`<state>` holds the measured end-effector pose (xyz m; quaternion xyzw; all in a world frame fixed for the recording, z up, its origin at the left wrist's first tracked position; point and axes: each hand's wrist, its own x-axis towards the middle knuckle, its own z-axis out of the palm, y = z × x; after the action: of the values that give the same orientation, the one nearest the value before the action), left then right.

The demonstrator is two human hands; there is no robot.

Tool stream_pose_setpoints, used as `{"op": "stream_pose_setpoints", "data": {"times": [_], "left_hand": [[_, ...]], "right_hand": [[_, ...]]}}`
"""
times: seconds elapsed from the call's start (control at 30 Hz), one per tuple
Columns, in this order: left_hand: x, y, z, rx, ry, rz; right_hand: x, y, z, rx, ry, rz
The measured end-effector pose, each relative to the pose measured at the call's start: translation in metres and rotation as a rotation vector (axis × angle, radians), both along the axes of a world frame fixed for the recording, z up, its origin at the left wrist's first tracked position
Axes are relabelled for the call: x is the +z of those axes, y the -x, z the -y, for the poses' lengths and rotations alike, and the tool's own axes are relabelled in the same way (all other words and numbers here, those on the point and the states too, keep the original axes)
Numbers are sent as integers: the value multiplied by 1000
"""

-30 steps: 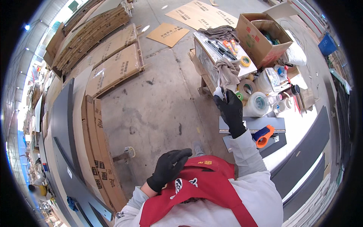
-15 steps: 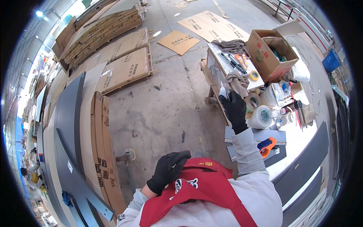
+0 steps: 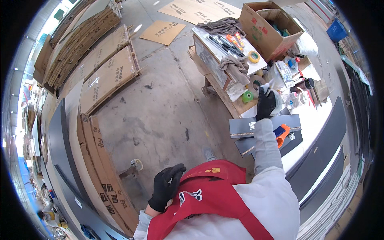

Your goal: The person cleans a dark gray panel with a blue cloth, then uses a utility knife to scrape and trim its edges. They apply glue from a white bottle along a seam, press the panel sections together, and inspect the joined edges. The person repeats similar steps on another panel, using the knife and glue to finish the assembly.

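My right hand, in a black glove, is closed around a small whitish bottle with a pointed nozzle; most of the bottle is hidden by the fingers. It is held over the cluttered right-hand table, beside a green tape roll and clear plastic containers. Just below the wrist lie dark grey panels and an orange-and-blue tool, its kind unclear. My left hand, also black-gloved, hovers by the red apron with loosely bent fingers and nothing visible in them.
Markers, orange utility knives, a yellow tape roll and a grey cloth sit on a raised board. Behind them stands an open cardboard box. Wrapped cardboard stacks and long dark panels line the left.
My right hand has moved with the bottle from the table's left edge rightward, over the containers. The green tape roll has come into sight. The view has shifted; my left hand stays near the apron.
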<state>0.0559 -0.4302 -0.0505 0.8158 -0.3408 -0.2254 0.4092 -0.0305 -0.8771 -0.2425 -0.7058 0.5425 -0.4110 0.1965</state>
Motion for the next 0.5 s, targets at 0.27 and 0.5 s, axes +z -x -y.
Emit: {"op": "stream_pose_setpoints", "data": {"times": [0.27, 0.5], "left_hand": [[-13, -9, 26, -88, -175, 15], [-22, -10, 32, 16, -286, -66]], "right_hand": [[-104, -55, 69, -291, -287, 50], [-170, -60, 114, -412, -489, 189]]}}
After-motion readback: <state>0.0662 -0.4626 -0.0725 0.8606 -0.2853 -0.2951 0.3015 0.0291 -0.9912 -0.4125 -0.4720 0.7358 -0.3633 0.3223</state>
